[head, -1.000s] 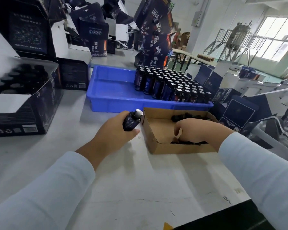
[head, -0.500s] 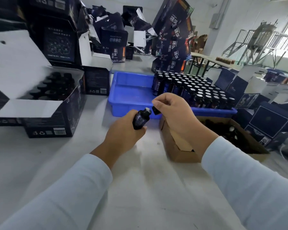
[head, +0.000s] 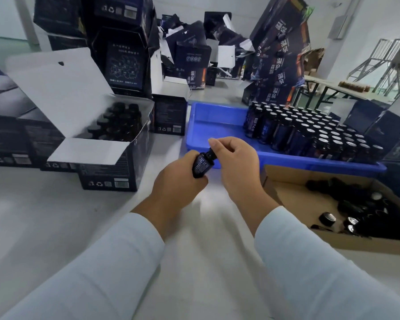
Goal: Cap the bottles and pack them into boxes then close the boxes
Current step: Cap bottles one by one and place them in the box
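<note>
My left hand [head: 176, 181] grips a small dark bottle [head: 201, 165], tilted up to the right above the table. My right hand [head: 236, 165] pinches a black cap [head: 210, 154] on the bottle's neck. A blue tray [head: 213, 125] behind my hands holds several uncapped dark bottles [head: 310, 132] in rows on its right side. A brown cardboard tray [head: 291, 197] at the right holds several loose black caps [head: 356, 209]. An open dark box [head: 109, 167] at the left contains several capped bottles [head: 118, 121], its white flaps spread.
Dark printed boxes [head: 123, 58] are stacked at the back left and a leaning stack [head: 280, 56] stands behind the blue tray. More open boxes lie at the far right [head: 383, 125]. The pale tabletop [head: 102, 215] extends toward me.
My right hand left the cardboard tray with a cap, carried it leftward and set it on the bottle's neck. The view has swung left and closer.
</note>
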